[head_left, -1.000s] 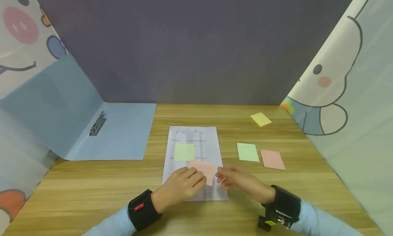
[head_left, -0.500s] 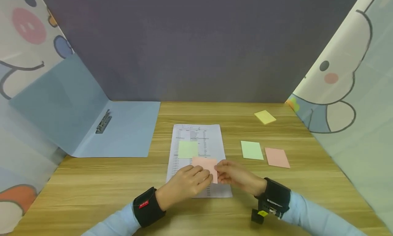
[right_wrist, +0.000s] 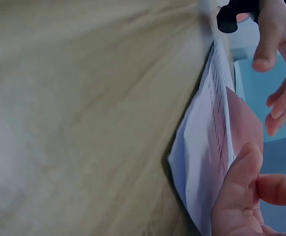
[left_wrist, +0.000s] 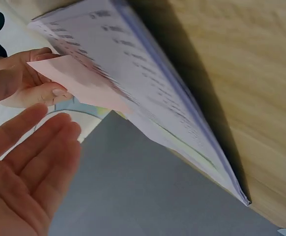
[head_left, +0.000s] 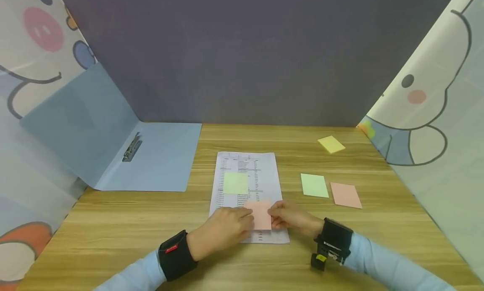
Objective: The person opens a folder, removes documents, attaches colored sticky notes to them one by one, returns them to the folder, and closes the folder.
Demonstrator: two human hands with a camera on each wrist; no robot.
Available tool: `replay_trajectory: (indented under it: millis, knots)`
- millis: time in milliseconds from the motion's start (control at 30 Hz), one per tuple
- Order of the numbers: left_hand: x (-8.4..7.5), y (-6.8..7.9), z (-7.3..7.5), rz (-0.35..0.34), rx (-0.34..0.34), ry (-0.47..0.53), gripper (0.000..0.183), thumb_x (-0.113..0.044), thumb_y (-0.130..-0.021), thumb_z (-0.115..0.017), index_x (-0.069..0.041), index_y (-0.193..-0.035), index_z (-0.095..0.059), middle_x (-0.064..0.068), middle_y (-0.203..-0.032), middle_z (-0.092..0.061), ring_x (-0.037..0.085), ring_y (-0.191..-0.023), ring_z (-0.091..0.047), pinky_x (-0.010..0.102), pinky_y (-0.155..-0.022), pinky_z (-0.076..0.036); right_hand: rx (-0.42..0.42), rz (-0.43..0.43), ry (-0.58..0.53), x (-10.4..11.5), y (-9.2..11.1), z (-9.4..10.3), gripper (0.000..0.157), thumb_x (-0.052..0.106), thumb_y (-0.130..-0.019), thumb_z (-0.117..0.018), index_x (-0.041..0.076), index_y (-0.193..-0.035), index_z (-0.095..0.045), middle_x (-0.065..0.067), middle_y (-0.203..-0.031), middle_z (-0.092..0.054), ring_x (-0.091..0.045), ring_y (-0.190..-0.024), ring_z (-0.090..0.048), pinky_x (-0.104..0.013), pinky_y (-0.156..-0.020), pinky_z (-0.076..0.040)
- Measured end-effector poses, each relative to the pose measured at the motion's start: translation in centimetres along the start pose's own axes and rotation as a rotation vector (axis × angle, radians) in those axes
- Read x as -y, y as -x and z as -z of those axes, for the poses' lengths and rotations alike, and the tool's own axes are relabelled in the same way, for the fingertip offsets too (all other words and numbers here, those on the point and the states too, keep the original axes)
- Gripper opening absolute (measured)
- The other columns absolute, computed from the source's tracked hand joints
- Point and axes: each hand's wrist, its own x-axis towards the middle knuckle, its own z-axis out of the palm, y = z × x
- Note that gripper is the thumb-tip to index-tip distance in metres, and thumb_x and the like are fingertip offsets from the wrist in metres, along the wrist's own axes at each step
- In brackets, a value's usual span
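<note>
A pink sticky note point(head_left: 261, 215) is over the lower part of a stack of printed sheets point(head_left: 264, 173). My right hand point(head_left: 295, 217) pinches the note's right edge between thumb and finger, as the right wrist view shows at the thumb point(right_wrist: 241, 177). To the left of the note is my left hand point(head_left: 227, 226), its fingers extended and apart from the note in the left wrist view point(left_wrist: 35, 167). A pale green sticky note point(head_left: 236, 183) lies on the sheets above the pink one. The pink note stands up at a slant from the page in the left wrist view.
An open blue folder point(head_left: 162, 156) with a metal clip point(head_left: 132, 148) lies at the left. On the right are a green sticky pad point(head_left: 314, 185), a pink pad point(head_left: 345, 195) and a yellow pad point(head_left: 331, 144). A dark panel point(head_left: 227, 55) closes off the back of the table.
My right hand has come in and taken the pink note's right edge. The left hand's fingers have come off the note and shifted left. The head view has drifted slightly.
</note>
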Motion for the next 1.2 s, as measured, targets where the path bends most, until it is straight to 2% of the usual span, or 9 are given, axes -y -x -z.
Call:
replay_trajectory:
  millis: [233, 500, 733, 900, 1200]
  knots:
    - [0.6, -0.3, -0.5, 0.050, 0.097, -0.013, 0.025, -0.033, -0.078, -0.069, -0.014, -0.095, -0.068, 0.002, -0.103, -0.067, 0.014, -0.085, -0.066, 0.025, -0.067, -0.054, -0.029, -0.010, -0.009, -0.2, -1.1, 0.6, 0.020, 0.013, -0.092, -0.050, -0.006, -0.099, -0.051, -0.005, -0.076, -0.057, -0.011, -0.065, -0.055, -0.020, -0.061, -0.049]
    - [1.4, -0.5, -1.0, 0.103, 0.187, 0.021, 0.018, -0.031, -0.079, -0.069, -0.015, -0.088, -0.065, -0.001, -0.094, -0.064, 0.010, -0.070, -0.061, 0.021, -0.054, -0.048, -0.027, -0.021, 0.029, 0.1, -1.9, 0.6, 0.021, 0.013, -0.091, -0.052, -0.007, -0.098, -0.056, -0.004, -0.074, -0.059, -0.009, -0.063, -0.057, -0.018, -0.060, -0.050]
    - [1.5, -0.7, -1.4, 0.110, 0.217, 0.017, 0.014, -0.027, -0.081, -0.067, -0.015, -0.085, -0.065, 0.000, -0.093, -0.065, 0.007, -0.064, -0.057, 0.019, -0.050, -0.044, -0.018, -0.048, 0.073, 0.2, -2.7, 0.7, 0.020, 0.014, -0.090, -0.054, -0.006, -0.090, -0.060, -0.003, -0.067, -0.060, -0.007, -0.056, -0.056, -0.016, -0.054, -0.049]
    - [1.7, -0.9, -1.6, 0.117, 0.237, 0.020, 0.013, -0.028, -0.081, -0.067, -0.016, -0.082, -0.064, -0.004, -0.081, -0.059, 0.004, -0.056, -0.044, 0.017, -0.046, -0.037, -0.024, -0.070, 0.082, 0.2, -3.0, 0.8, 0.019, 0.014, -0.089, -0.055, -0.004, -0.086, -0.062, -0.003, -0.065, -0.060, -0.006, -0.053, -0.056, -0.016, -0.052, -0.049]
    - [2.0, -1.1, -1.7, 0.126, 0.263, 0.006, 0.012, -0.028, -0.082, -0.067, -0.016, -0.079, -0.064, -0.006, -0.070, -0.049, 0.004, -0.053, -0.038, 0.017, -0.045, -0.032, -0.044, -0.072, 0.093, 0.2, -3.3, 0.9, 0.019, 0.014, -0.088, -0.057, -0.003, -0.081, -0.063, -0.004, -0.063, -0.060, -0.007, -0.052, -0.057, -0.017, -0.051, -0.050]
